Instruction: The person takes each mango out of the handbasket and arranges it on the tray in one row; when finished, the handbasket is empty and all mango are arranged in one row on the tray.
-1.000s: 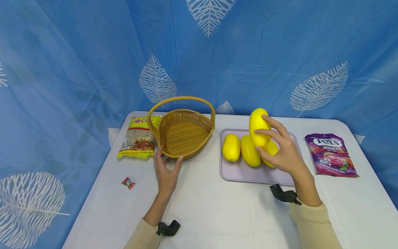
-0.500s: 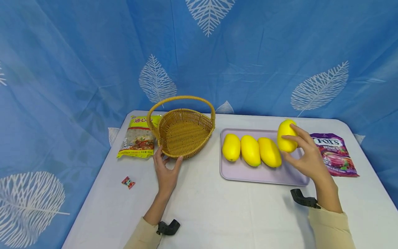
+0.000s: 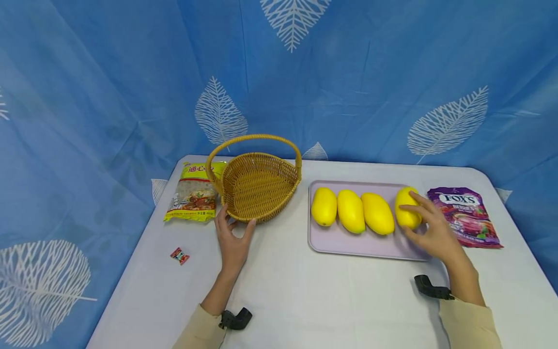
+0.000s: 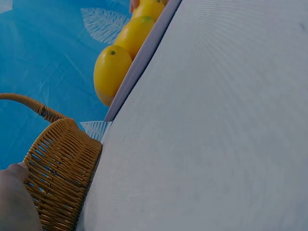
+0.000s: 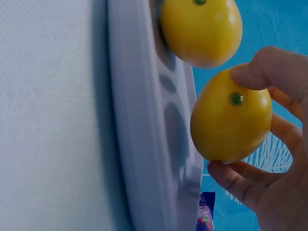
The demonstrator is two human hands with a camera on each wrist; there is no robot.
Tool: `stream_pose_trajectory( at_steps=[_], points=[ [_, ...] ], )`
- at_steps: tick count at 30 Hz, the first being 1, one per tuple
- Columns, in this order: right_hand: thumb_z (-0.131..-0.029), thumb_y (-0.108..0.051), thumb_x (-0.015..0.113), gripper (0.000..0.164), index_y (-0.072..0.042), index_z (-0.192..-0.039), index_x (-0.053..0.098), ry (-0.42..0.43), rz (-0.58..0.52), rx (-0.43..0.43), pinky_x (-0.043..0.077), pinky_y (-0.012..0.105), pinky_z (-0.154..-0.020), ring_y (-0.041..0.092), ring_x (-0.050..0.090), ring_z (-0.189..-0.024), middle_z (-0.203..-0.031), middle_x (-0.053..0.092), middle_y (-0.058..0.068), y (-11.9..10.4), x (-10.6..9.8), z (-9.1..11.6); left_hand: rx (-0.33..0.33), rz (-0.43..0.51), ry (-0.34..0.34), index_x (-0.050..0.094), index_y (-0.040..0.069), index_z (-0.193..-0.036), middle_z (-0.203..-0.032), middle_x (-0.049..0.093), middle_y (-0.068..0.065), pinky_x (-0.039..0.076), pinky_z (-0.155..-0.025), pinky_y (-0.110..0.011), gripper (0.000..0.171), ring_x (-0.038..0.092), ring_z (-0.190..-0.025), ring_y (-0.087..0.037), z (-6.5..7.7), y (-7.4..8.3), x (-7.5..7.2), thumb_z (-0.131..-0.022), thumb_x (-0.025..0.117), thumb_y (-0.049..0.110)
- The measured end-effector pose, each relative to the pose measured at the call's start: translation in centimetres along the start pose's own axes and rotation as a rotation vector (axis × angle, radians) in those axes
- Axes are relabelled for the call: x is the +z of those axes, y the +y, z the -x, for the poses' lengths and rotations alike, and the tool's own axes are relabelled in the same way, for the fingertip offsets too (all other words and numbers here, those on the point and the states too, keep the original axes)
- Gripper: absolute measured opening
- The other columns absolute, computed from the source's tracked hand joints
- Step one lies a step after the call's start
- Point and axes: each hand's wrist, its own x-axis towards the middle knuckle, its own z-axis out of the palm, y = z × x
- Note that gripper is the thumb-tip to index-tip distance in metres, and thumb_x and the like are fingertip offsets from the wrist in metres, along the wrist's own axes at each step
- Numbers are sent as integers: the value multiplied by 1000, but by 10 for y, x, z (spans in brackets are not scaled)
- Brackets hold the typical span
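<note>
A brown wicker basket (image 3: pixel 259 186) with an arched handle stands left of centre, nothing inside it. My left hand (image 3: pixel 233 245) holds its near end, the thumb (image 4: pixel 18 171) against the woven wall in the left wrist view. My right hand (image 3: pixel 436 235) grips a yellow mango (image 3: pixel 405 208) at the right end of a pale purple tray (image 3: pixel 357 248). Thumb and fingers lie on opposite sides of this mango in the right wrist view, its green stem end facing the camera, close over the tray. Three more mangoes (image 3: pixel 350 211) lie side by side on the tray.
A yellow food packet (image 3: pixel 193 194) lies left of the basket, partly behind its handle. Nearer to me is a small red wrapped candy (image 3: pixel 179 256). A purple FOX'S candy bag (image 3: pixel 466 218) lies right of the tray, close to my right hand. A blue leaf-print curtain (image 3: pixel 348 97) backs the table.
My right hand has carried the mango right and down, from above the other mangoes to the tray's right end. The left hand and the basket have stayed put.
</note>
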Motion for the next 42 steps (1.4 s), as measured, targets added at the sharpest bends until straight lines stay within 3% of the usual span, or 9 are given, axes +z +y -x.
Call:
stream_pose_trajectory(
  at_steps=[13,19,29,37,42],
  points=[
    [-66,6,77,61,-6,-123,58,-49,-27,-36,9,65,-108,44,27,-133,-148,34,13,6,6,4,-13,-1,1,27,6,-143,-139,31,-17,43,-92,-44,79,36,-126,-27,1,-1,1,-82,71,31],
    [-69,4,76,65,-9,-129,55,-88,3,0,9,68,-106,50,28,-127,-150,31,10,1,6,5,-7,-1,3,28,6,-143,-138,31,-18,43,-91,-45,79,36,-125,-28,2,-1,2,-81,71,29],
    [-71,2,76,63,-11,-130,55,-95,-17,-8,2,68,-106,52,24,-129,-150,30,11,-3,7,4,43,17,11,27,8,-143,-135,30,-26,41,-87,-57,75,35,-123,-42,2,5,4,-82,71,15],
    [-71,3,76,59,-10,-126,58,-57,-6,-45,6,69,-105,52,21,-132,-148,33,14,-8,8,6,23,-23,2,28,6,-143,-137,32,-19,43,-89,-46,79,37,-125,-31,1,-2,2,-81,72,27],
    [-71,4,75,58,-8,-125,59,-18,20,-88,0,66,-108,47,16,-137,-148,33,17,-17,9,12,-18,-99,-25,24,7,-145,-141,29,-15,40,-94,-44,80,33,-130,-26,1,0,0,-84,68,37]
  ],
)
